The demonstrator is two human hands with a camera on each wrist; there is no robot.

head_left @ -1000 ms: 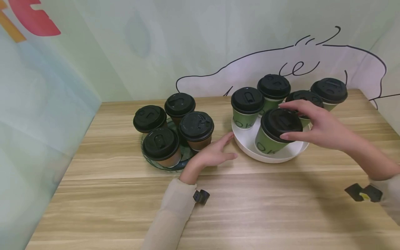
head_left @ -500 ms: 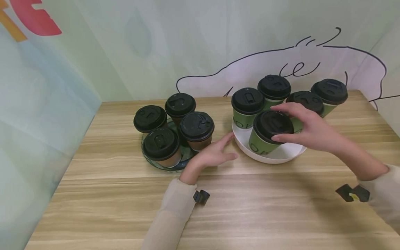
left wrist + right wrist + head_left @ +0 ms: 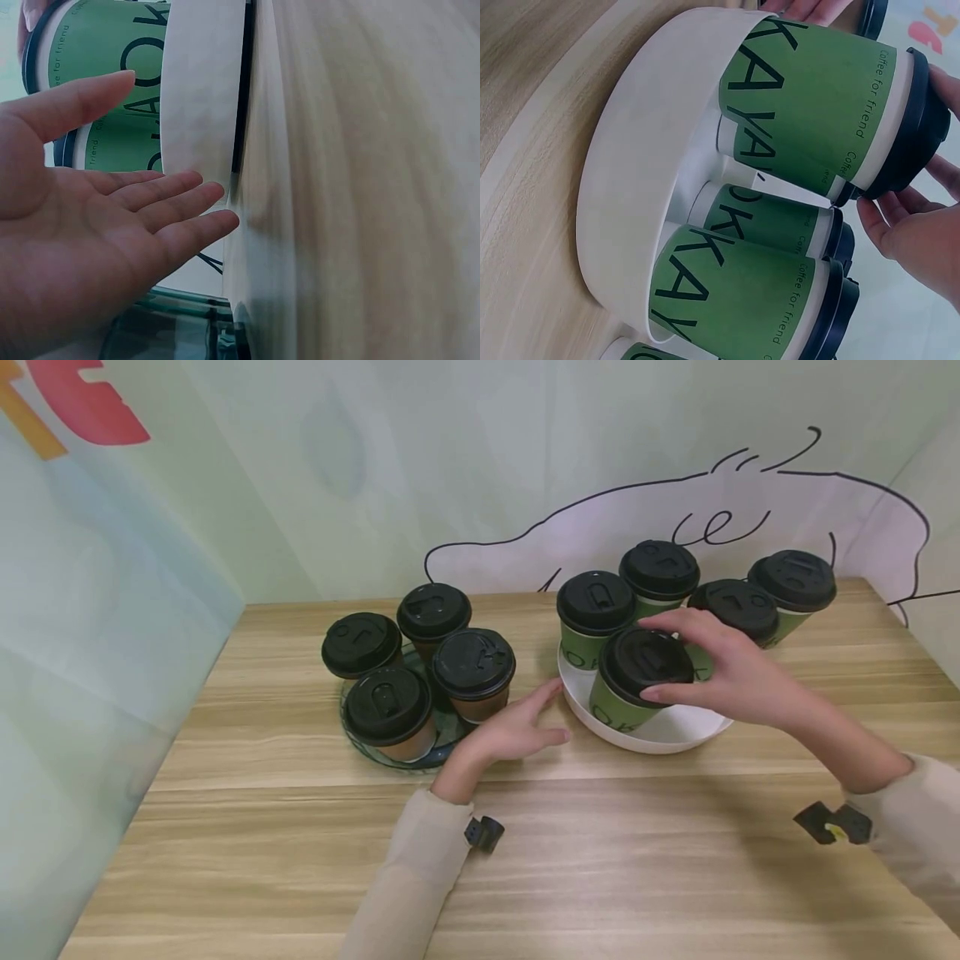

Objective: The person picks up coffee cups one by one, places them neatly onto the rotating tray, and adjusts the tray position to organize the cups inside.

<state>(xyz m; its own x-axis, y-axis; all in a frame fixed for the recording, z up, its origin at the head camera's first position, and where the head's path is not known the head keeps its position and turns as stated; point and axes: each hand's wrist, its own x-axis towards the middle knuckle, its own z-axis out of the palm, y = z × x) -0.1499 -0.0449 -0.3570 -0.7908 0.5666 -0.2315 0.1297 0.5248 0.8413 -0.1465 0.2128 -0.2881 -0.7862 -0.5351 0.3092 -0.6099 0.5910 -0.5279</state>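
My right hand (image 3: 731, 672) grips a green paper coffee cup (image 3: 624, 703) by its black lid, thumb in front and fingers behind. In the right wrist view that cup (image 3: 810, 105) leans slightly and stands inside the white round tray (image 3: 660, 744). Several more green cups share the tray, among them a left one (image 3: 588, 647) and a back one (image 3: 660, 568); another cup (image 3: 731, 610) is partly hidden behind my right hand. My left hand (image 3: 517, 727) lies with fingers extended, fingertips at the tray's left wall. The left wrist view shows its open palm (image 3: 97, 225).
Left of my left hand, a dark glass plate (image 3: 375, 758) bears several brown cups (image 3: 408, 747) with black lids. One green cup (image 3: 795, 618) stands on the wooden table (image 3: 600, 860) at the far right, outside the tray. A printed backdrop (image 3: 480, 477) rises behind the table.
My right hand has moved left with the green coffee cup, which now sits closer to the left cup in the tray. My left hand has stayed in place.
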